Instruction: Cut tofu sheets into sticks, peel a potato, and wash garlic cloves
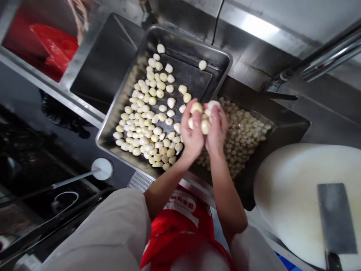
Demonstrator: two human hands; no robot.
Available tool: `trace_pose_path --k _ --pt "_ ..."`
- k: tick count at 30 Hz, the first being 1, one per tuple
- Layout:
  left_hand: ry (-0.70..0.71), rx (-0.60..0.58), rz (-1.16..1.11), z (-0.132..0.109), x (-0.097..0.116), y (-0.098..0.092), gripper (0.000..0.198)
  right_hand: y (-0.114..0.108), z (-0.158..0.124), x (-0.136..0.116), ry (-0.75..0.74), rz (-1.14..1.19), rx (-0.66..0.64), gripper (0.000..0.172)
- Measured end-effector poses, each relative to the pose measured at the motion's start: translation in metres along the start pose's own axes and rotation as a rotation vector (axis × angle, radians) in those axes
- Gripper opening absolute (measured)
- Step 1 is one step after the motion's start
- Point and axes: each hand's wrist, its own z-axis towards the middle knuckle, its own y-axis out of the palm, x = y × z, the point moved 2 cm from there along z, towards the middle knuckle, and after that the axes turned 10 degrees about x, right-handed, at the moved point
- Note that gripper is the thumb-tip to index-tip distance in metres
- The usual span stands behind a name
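Cupped together, my left hand (194, 131) and my right hand (216, 130) hold several pale round vegetables (205, 126) between them. Both hands are above the right edge of a rectangular metal tray (118, 94). Many loose pale vegetables (143, 120) lie in the tray, mostly toward its left and near side, with a few scattered farther back. Below and to the right of my hands, a sink (284, 116) holds a large mass of similar vegetables (242, 131) in water.
A round white cutting board (290, 195) with a cleaver (337, 218) on it stands at the right. Metal pipes (329, 56) cross the upper right. A red plastic bag (58, 47) lies in a left basin. Another basin (104, 64) is partly under the tray.
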Motion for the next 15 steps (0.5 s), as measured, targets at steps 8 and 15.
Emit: trace_pose_path --k 8,15 --pt "0.000 -0.157 0.389 0.111 -0.043 -0.143 0.045 0.087 0.009 0.019 -0.259 -0.401 -0.366 0.029" --pt "0.165 -0.261 0.714 0.080 -0.057 -0.193 0.036 -0.043 0.018 0.060 -0.236 -0.357 0.207 0.032"
